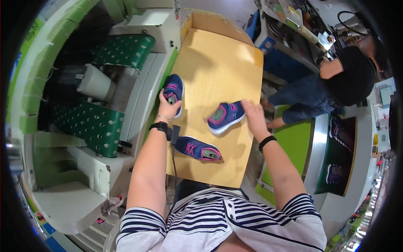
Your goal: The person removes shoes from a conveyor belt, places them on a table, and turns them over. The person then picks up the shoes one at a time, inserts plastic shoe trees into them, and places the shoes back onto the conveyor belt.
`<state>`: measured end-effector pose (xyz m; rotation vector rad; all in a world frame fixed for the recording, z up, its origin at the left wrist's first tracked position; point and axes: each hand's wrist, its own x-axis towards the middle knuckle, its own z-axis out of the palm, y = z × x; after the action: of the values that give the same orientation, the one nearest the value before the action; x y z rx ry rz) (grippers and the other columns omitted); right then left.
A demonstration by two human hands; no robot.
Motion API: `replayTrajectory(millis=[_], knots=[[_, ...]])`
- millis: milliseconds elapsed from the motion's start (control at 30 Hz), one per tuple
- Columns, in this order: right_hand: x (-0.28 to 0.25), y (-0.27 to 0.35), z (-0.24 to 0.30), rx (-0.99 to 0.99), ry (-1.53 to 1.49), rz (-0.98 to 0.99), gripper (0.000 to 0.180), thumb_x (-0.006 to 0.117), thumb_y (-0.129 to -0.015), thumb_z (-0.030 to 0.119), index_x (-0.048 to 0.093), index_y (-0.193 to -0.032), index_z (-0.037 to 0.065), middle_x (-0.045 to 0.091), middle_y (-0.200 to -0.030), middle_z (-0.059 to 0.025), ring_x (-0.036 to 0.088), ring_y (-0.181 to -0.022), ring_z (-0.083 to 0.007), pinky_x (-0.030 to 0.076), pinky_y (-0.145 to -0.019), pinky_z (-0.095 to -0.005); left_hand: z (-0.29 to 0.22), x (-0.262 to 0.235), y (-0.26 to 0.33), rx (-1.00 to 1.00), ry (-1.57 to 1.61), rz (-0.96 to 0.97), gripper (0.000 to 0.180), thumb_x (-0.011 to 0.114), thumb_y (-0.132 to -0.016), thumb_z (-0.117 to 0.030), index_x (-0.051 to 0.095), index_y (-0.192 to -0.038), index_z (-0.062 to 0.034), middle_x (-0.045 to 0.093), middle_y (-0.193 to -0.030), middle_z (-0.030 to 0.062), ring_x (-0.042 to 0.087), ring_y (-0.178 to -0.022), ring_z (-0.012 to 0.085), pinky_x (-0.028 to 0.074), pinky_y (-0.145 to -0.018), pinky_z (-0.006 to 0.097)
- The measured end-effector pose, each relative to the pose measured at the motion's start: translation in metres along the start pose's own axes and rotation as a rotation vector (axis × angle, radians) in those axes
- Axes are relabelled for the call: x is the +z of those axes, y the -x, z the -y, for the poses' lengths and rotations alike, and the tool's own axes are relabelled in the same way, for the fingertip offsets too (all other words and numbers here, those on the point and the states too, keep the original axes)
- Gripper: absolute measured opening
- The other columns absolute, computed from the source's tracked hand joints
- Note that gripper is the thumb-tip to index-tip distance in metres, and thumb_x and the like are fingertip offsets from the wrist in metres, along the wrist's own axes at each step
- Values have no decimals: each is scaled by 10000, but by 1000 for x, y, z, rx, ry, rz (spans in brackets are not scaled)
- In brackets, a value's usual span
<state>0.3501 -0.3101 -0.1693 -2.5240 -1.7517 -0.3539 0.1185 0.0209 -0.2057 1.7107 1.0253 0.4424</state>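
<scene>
With left hand (169, 109), grips left shoe (178, 85), aligned near-to-far; with right hand (255, 119), touches toe of right shoe (231, 118), just leftward on table (201, 59), pointing right; cannot tell whether gripping.

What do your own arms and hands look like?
The ungloved left hand wears a thin bracelet and wide black wristband, with a dark boxy piece and thin cable alongside. The ungloved right hand wears a black wrist strap. The short sleeves have dark and white stripes.
</scene>
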Motion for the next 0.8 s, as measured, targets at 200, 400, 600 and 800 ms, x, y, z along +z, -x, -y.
replayTrajectory(millis=[200, 400, 600, 800], knots=[[0, 24, 42, 823, -950, 18, 763, 724, -848, 162, 355, -1499, 14, 413, -1487, -262, 427, -1374, -393, 368, -1116, -465, 1, -12, -10, 0, 23, 27, 991, 828, -746, -198, 233, -1508, 21, 521, -1372, 232, 546, -1249, 324, 426, -1070, 371], [-7, 6, 115, 699, -988, -34, 921, 794, -752, 132, 269, -1499, 9, 503, -1378, -242, 491, -1317, -343, 397, -1097, -404, -60, -28, 75, -2, 243, -101, 851, 796, -783, -120, 313, -1469, 27, 525, -1347, 195, 527, -1249, 284, 407, -1076, 363], [-40, -44, 106, 327, -1196, 402, 702, 758, -759, 83, 444, -1386, 42, 566, -1315, -217, 565, -1248, -322, 446, -1050, -364, -59, -11, 252, -48, 25, -505, 850, 726, -840, -86, 218, -1512, 26, 428, -1405, 237, 476, -1275, 334, 376, -1097, 411], [-27, -12, 150, -190, -1057, 180, 614, 757, -787, 92, 499, -1342, 35, 541, -1370, -241, 517, -1279, -412, 434, -1075, -417, 16, 79, 324, -332, -4, -529, 1058, 787, -745, -240, 104, -1478, 99, 348, -1403, 310, 389, -1322, 395, 290, -1147, 442]])
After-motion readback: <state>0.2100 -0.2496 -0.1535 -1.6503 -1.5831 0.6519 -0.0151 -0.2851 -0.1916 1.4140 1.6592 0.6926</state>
